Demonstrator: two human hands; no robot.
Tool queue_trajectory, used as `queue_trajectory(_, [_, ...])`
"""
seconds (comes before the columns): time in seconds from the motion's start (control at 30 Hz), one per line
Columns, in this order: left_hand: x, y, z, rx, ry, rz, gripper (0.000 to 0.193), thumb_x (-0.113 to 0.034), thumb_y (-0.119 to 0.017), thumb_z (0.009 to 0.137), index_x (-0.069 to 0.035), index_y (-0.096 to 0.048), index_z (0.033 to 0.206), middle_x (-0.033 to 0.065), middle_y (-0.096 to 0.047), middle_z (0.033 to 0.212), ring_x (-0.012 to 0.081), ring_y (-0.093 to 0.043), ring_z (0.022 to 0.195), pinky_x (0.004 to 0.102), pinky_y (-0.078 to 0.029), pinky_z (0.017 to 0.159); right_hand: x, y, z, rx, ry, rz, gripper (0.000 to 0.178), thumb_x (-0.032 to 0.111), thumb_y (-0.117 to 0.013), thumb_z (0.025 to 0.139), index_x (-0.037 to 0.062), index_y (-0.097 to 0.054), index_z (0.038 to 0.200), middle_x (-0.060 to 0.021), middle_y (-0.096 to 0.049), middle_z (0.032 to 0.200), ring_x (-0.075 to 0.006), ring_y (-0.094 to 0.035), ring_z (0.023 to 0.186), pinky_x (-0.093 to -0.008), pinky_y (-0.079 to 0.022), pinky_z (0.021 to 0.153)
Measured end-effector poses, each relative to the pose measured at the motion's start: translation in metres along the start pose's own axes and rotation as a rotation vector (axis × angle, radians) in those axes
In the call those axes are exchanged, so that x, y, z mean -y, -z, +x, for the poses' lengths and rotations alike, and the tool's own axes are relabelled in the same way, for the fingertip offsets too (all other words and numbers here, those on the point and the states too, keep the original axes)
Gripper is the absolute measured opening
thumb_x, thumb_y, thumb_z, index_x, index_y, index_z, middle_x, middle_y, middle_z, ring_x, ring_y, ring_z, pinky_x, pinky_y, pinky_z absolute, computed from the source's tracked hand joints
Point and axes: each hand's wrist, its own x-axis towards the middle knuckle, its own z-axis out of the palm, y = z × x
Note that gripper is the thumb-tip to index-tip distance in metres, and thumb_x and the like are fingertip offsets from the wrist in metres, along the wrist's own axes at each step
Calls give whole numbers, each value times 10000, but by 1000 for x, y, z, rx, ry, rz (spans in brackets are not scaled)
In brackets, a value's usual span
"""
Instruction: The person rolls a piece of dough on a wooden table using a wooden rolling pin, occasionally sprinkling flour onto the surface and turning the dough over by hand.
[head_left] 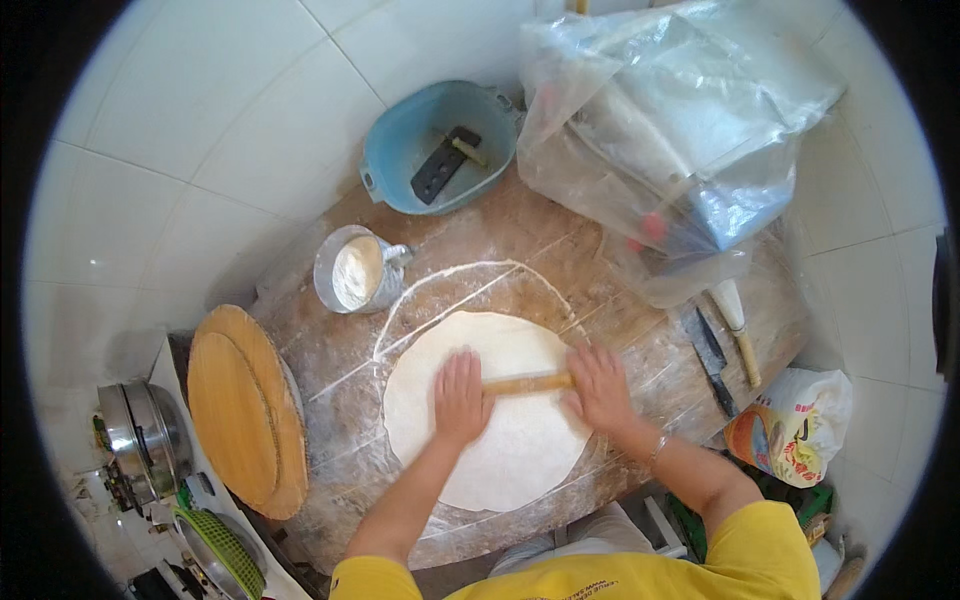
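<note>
A large round sheet of pale dough [495, 455] lies on the floured wooden board. Across its upper part runs a wooden rolling pin [530, 384]. My left hand [463, 393] lies over the pin's left end, its fingers stretched forward and flat. Over the right end, near the dough's right edge, rests my right hand [602, 388], also with fingers extended. Both palms hide the pin's ends. Just beyond the dough, a curved line of flour [450, 272] marks the board.
A metal cup of flour [357, 272] and a blue basin [440, 150] stand behind. Plastic sheeting [680, 130] covers something at back right. A knife [711, 360] and brush [738, 330] lie right, near a printed bag [790, 425]. Round wooden boards [235, 410] lean left.
</note>
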Motion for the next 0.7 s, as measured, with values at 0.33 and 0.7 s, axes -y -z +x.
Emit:
queue_trajectory(0.33, [26, 18, 103, -98, 17, -8, 681, -354, -607, 872, -64, -384, 1446, 214, -351, 1496, 357, -271, 1423, 509, -209, 1153, -1, 16, 80, -129, -56, -134, 726, 382, -652, 846, 52, -368, 1427, -212, -354, 1486, -403, -340, 1363, -540, -247, 1123])
queue_trajectory(0.7, [44, 0, 37, -238, 466, -27, 681, -291, -563, 890, 63, -341, 1428, 234, -290, 1522, 384, -224, 1435, 530, -170, 1156, 20, -10, 145, -71, 78, -95, 625, 356, -615, 877, 40, -427, 1383, -149, -387, 1489, -350, -363, 1358, -524, -231, 1134])
